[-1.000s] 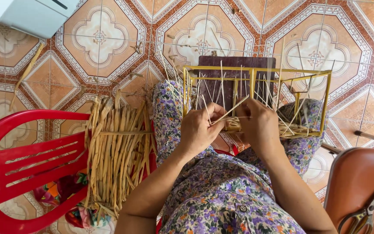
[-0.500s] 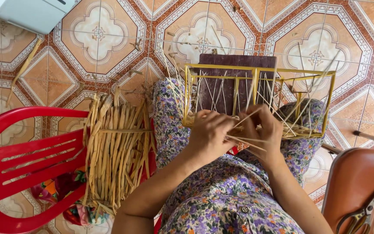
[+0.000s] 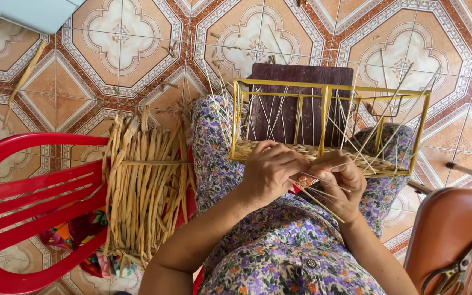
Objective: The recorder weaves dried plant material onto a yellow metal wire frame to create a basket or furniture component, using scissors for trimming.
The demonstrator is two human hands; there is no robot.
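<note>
On the lap, both hands sit closed together at the near woven edge of the yellow wire frame (image 3: 326,90), left hand (image 3: 269,175) and right hand (image 3: 341,183) pinching thin straw strands (image 3: 318,201) running diagonally toward the right hand's side, frame just beyond the fingers.

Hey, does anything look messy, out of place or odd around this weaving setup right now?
Mostly orderly. Loose straw scraps lie scattered on the tiled floor, and thin strands stick up unevenly from the yellow wire frame. Both hands, left hand and right hand, work at its woven edge.
</note>
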